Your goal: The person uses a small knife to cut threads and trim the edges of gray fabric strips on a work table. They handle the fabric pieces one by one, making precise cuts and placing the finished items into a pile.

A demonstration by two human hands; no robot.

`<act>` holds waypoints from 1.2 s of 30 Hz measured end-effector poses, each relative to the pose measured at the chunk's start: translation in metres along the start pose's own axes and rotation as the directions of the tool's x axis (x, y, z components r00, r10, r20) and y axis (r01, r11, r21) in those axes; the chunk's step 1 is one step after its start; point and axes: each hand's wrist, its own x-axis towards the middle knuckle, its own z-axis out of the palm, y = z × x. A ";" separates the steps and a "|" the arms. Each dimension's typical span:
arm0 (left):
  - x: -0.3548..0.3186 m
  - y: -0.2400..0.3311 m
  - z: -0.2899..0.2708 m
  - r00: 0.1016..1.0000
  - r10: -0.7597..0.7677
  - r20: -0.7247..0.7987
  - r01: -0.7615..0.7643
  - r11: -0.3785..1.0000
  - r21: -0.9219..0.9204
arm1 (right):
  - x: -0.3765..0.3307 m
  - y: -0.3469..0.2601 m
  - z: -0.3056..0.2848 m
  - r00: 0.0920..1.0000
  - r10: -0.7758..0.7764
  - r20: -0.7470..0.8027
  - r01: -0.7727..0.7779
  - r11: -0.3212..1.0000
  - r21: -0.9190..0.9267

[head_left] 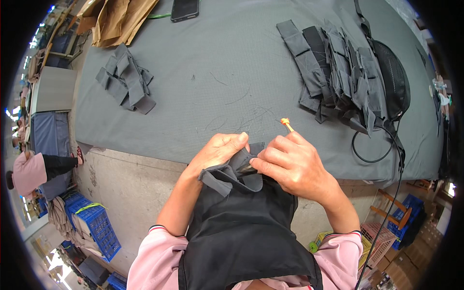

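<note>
Close in front of my black apron, my left hand (218, 153) pinches a dark grey fabric strip (223, 178), which folds and loops below the fingers. My right hand (296, 165) is closed around a slim tool with a knotted orange end (286, 123) poking out above the knuckles. Its lower part is mostly covered by the fingers, so its exact kind cannot be told. The right fingertips touch the strip beside the left thumb. Both hands are just off the near edge of the table.
The table (183, 96) has a grey cloth cover with loose threads. A small pile of grey strips (126, 79) lies left, a larger pile (338, 72) right, beside a black mesh bag (390, 77) and a cable (355, 145). Paper bag (118, 21) and phone (185, 8) lie farther back.
</note>
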 end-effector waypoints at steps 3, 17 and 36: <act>0.000 -0.001 0.000 1.000 -0.012 -0.010 0.012 1.000 -0.021 | 0.000 -0.003 0.001 1.000 0.021 -0.008 -0.021 1.000 -0.014; 0.003 -0.007 0.000 0.999 -0.042 -0.016 0.042 0.999 0.013 | -0.014 -0.008 0.013 0.994 0.079 -0.073 -0.079 0.997 0.007; 0.000 0.004 0.017 0.938 0.348 0.011 -0.346 0.927 0.149 | -0.047 -0.023 0.041 0.876 0.371 -0.307 -0.349 0.929 0.127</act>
